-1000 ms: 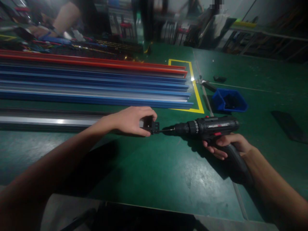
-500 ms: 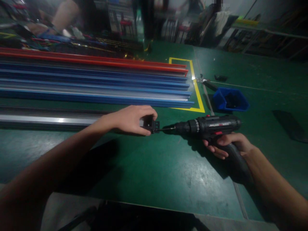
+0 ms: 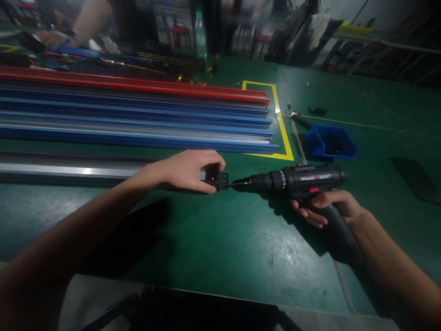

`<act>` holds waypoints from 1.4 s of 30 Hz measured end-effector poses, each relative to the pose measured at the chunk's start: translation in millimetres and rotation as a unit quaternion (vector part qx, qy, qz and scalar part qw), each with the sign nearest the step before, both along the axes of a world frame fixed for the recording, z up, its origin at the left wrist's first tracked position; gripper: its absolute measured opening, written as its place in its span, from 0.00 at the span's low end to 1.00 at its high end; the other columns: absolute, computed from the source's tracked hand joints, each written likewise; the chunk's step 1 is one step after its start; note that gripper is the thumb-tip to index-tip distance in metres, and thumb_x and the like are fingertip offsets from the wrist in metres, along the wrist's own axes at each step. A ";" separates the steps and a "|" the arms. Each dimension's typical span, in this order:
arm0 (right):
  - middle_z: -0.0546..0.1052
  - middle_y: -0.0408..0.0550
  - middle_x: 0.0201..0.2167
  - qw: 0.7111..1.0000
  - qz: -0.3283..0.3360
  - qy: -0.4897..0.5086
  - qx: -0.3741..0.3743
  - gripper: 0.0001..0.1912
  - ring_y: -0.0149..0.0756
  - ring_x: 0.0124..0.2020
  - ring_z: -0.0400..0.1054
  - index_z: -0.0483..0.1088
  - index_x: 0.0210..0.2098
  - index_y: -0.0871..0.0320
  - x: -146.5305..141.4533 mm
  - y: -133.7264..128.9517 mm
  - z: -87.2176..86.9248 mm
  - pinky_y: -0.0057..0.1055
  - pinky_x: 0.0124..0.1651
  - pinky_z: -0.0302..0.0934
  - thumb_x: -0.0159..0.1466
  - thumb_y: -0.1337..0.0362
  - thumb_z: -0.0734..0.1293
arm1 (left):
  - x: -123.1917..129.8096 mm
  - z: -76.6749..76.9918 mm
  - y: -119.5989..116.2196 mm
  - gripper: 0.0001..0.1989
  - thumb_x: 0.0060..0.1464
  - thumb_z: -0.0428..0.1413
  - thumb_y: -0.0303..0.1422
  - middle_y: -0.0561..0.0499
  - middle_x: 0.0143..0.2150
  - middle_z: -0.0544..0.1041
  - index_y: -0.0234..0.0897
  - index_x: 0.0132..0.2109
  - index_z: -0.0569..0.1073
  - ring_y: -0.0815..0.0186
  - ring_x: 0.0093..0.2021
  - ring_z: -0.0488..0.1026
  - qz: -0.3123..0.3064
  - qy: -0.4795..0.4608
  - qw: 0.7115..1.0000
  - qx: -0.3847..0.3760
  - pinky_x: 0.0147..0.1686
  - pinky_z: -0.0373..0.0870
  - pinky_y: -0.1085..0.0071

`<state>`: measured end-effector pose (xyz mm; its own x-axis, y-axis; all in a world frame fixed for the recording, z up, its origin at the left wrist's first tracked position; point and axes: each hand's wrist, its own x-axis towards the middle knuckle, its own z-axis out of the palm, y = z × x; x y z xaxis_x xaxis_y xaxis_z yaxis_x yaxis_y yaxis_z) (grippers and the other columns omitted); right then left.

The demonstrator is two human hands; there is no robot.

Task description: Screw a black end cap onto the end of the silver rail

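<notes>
My left hand (image 3: 191,171) is closed around the right end of a long dark and silver metal profile (image 3: 87,171) lying on the green table. A black end cap (image 3: 223,180) sits at that end, between thumb and fingers. In my right hand (image 3: 327,207) is a black cordless drill (image 3: 299,179), held level and pointing left. Its thin bit (image 3: 241,184) reaches the lower part of the end cap; whether a screw is there I cannot make out.
Blue profiles (image 3: 138,122) and red ones (image 3: 138,85) lie behind. A blue bin (image 3: 330,141) with dark parts, pliers (image 3: 296,117) and a dark flat object (image 3: 415,179) are to the right. A co-worker's arm (image 3: 91,23) is at the back left, near coloured wires.
Both hands, the drill and the end cap hold practically the same position. The view has shifted very slightly; nothing was taken up or let go.
</notes>
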<state>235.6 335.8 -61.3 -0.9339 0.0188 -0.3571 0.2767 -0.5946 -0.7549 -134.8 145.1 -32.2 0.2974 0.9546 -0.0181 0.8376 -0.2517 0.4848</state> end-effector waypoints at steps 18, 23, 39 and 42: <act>0.81 0.55 0.32 1.000 0.000 -0.005 0.008 0.18 0.26 0.19 0.68 0.80 0.46 0.69 1.6 -0.9 -1.3 0.23 0.25 0.69 0.58 0.67 0.69 | 0.1 -0.3 -0.4 0.23 0.53 0.64 0.45 0.50 0.52 0.74 0.43 0.53 0.71 0.61 0.47 0.73 0.002 0.004 1.000 -0.007 0.44 0.64 0.70; 0.81 0.55 0.32 1.000 -0.006 -0.008 0.012 0.18 0.27 0.19 0.68 0.80 0.45 0.69 0.9 -1.6 0.7 0.23 0.25 0.69 0.57 0.68 0.69 | 0.0 -1.0 -0.6 0.23 0.53 0.64 0.45 0.50 0.52 0.74 0.43 0.53 0.71 0.61 0.48 0.73 0.002 0.008 1.000 -0.003 0.44 0.64 0.70; 0.82 0.53 0.31 1.000 -0.004 -0.004 0.019 0.18 0.26 0.18 0.68 0.81 0.45 0.68 0.3 -2.3 2.3 0.23 0.25 0.68 0.57 0.67 0.69 | -0.2 -0.6 -0.6 0.23 0.53 0.63 0.46 0.49 0.53 0.74 0.43 0.53 0.71 0.61 0.48 0.73 0.002 0.006 1.000 -0.004 0.44 0.65 0.70; 0.81 0.53 0.31 1.000 -0.006 -0.007 0.017 0.18 0.26 0.18 0.68 0.81 0.45 0.68 0.1 -3.0 2.4 0.23 0.25 0.68 0.57 0.67 0.69 | -0.4 -0.7 -0.8 0.23 0.53 0.63 0.46 0.50 0.52 0.75 0.43 0.53 0.71 0.61 0.48 0.73 0.002 0.005 1.000 -0.002 0.44 0.65 0.70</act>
